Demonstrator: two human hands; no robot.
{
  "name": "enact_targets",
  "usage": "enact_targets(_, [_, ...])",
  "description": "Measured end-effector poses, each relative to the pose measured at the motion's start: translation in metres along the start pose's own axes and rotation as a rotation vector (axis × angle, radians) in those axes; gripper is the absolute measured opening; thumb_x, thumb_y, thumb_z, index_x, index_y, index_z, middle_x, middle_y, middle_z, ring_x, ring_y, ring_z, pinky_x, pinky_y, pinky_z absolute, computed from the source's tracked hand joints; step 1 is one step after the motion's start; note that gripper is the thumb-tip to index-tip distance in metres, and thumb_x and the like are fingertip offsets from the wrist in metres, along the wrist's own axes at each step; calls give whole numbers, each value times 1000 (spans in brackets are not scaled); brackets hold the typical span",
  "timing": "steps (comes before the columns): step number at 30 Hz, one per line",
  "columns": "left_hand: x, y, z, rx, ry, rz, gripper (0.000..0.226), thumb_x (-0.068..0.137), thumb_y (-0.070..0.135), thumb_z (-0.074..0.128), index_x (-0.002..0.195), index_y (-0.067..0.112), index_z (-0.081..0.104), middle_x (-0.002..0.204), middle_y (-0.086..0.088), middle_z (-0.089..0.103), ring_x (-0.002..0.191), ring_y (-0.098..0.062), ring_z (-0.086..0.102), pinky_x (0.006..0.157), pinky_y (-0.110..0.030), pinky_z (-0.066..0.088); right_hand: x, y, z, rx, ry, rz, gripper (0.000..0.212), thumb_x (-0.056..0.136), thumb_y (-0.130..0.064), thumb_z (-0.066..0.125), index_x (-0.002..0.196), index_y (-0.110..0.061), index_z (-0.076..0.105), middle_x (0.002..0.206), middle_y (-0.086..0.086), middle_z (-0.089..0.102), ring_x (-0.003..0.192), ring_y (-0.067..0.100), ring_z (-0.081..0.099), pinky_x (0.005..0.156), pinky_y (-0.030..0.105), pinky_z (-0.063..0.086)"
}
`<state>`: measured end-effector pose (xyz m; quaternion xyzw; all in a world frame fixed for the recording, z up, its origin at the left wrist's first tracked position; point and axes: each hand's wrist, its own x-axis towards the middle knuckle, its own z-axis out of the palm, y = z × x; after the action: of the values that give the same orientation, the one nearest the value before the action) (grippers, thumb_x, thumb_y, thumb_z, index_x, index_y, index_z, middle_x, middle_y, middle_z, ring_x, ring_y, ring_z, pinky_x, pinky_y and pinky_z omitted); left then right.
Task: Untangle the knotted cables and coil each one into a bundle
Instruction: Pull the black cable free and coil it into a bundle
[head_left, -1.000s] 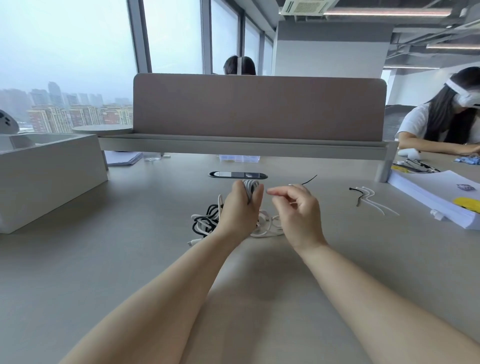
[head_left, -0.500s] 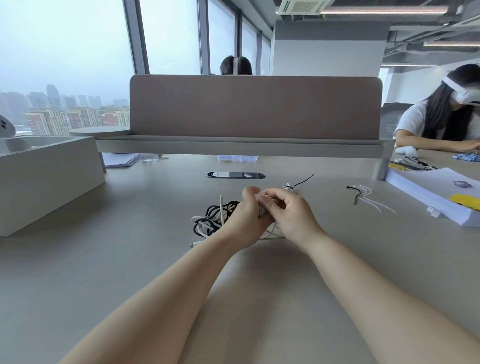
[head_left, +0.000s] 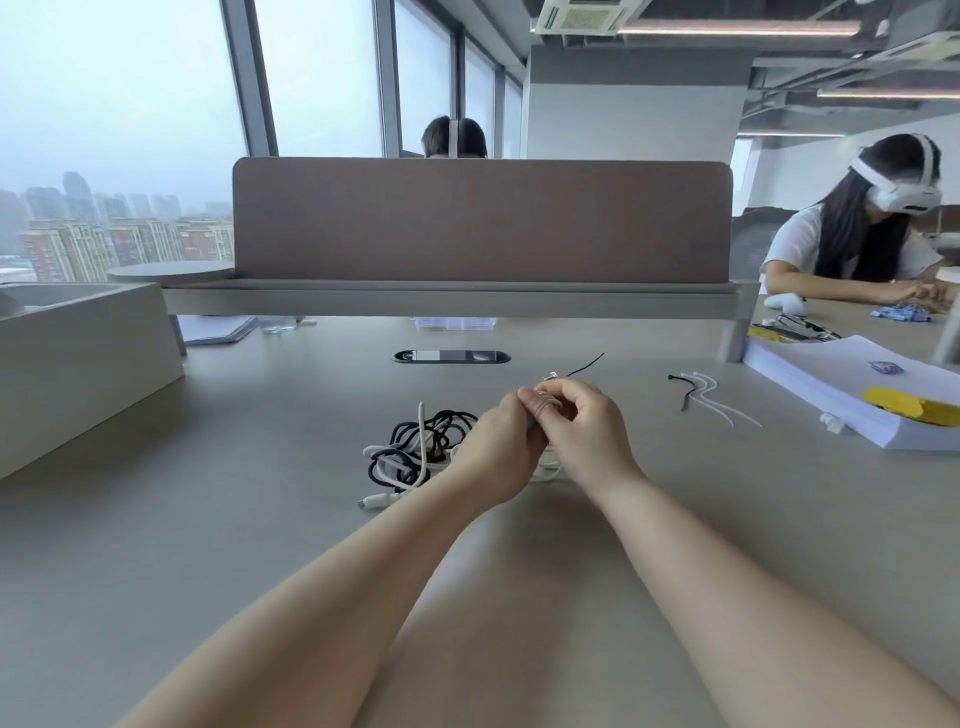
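White cable bundle (head_left: 546, 399) sits clamped between both hands just above the table (head_left: 234, 519). The left hand (head_left: 501, 447) has its fingers curled round the coil, and the right hand (head_left: 589, 439) meets it from the other side, thumb and fingers pinching the same coil. A few loose white loops hang below the hands. Just left of the left hand lies the tangle of black and white cables (head_left: 415, 449), a white plug end sticking out toward the near edge. Behind the hands lies a thin black tie (head_left: 586, 363). Further right are loose ties (head_left: 701, 395), then a paper stack (head_left: 821, 384).
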<state>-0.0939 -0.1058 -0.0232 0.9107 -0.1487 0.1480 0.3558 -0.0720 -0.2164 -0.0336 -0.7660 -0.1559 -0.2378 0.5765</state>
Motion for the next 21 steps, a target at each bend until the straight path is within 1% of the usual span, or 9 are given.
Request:
enact_targets(1, [5, 4, 4, 49, -12, 6, 25, 100, 29, 38, 107, 8, 50, 100, -6, 60, 94, -29, 59, 71, -36, 46, 3, 2, -5, 26, 22, 20, 20, 89, -30, 64, 73, -17, 63, 75, -8, 64, 74, 9, 58, 70, 23, 46])
enact_targets(3, [16, 16, 15, 142, -42, 3, 22, 100, 29, 35, 95, 9, 42, 83, -3, 52, 81, -31, 55, 59, -35, 37, 10, 7, -15, 19, 96, 53, 38, 94, -34, 55, 60, -17, 48, 56, -14, 52, 58, 6, 47, 59, 23, 39])
enact_targets(4, [24, 21, 24, 165, -55, -3, 18, 99, 26, 36, 94, 9, 40, 80, -4, 51, 79, -32, 54, 59, -35, 36, 15, 13, -22, -31, 140, 50, 42, 95, -37, 51, 59, -18, 43, 55, -12, 49, 57, 7, 45, 59, 26, 37])
enact_targets(7, [42, 28, 48, 158, -71, -31, 20, 99, 26, 38, 100, 7, 44, 96, -15, 62, 88, -36, 58, 66, -38, 41, 33, 38, -42, -321, 257, 45, 42, 95, -48, 38, 68, -17, 52, 80, 4, 60, 82, 25, 55, 71, 36, 39])
enact_targets(9, [53, 24, 60, 177, -77, -24, 32, 100, 37, 40, 107, 5, 42, 104, -20, 63, 95, -39, 58, 68, -39, 38, 50, 60, -61, -646, 284, 188, 47, 97, -46, 31, 90, -13, 64, 107, 15, 61, 105, 34, 52, 85, 39, 38])
enact_targets(12, [68, 6, 65, 245, -71, -18, 38, 100, 41, 40, 109, 5, 39, 107, -22, 63, 99, -41, 57, 70, -41, 37, 68, 88, -85, -1008, 112, 387, 50, 97, -48, 28, 120, -18, 60, 135, 12, 47, 124, 33, 35, 102, 39, 28])
enact_targets(17, [82, -26, 50, 250, -6, -91, 34, 99, 44, 40, 91, 12, 31, 101, -21, 62, 95, -41, 56, 67, -39, 33, 79, 105, -81, -1109, -111, 567, 74, 93, -62, 11, 141, -13, 39, 153, 14, 23, 143, 30, 7, 113, 46, 8])
enact_targets(19, [80, -31, 45, 206, 24, -121, 35, 99, 45, 41, 90, 11, 34, 94, -17, 61, 93, -40, 56, 69, -40, 37, 78, 103, -81, -1151, -155, 588, 78, 93, -63, 10, 143, -9, 36, 153, 14, 24, 143, 30, 7, 113, 46, 8])
enact_targets(21, [78, -32, 43, 175, 35, -132, 36, 98, 46, 41, 89, 11, 36, 88, -12, 57, 90, -38, 55, 70, -40, 40, 74, 100, -82, -1182, -153, 544, 77, 94, -62, 11, 141, -6, 37, 150, 11, 32, 141, 29, 14, 112, 45, 13])
